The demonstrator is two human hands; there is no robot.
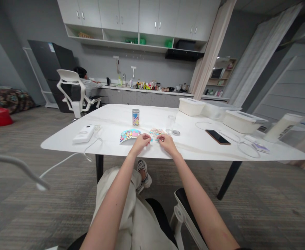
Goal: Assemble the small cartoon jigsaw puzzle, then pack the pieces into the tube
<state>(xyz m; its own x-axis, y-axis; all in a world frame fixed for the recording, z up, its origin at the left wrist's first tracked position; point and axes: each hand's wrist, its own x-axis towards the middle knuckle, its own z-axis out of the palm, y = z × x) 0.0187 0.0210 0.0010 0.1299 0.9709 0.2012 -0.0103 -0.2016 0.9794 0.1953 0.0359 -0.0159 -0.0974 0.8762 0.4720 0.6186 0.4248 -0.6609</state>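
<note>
Both my arms reach to the near edge of a white table [199, 147]. My left hand [141, 141] is curled, its fingers pinched together beside a curved colourful cartoon sheet [129, 134]. My right hand [166, 140] is also curled, fingertips pinched at the edge of a small pile of colourful pieces [156, 132]. Whatever the fingers pinch is too small to name. A small printed can [135, 117] stands upright behind the sheet. A clear cup [170, 124] and a round lid [176, 132] sit just right of the pile.
A white box with a cable [83, 134] lies at the table's left, a dark phone [217, 136] at the right, white lidded tubs [191, 106] farther back. A person sits by a white office chair [72, 91] near the kitchen counter [147, 93].
</note>
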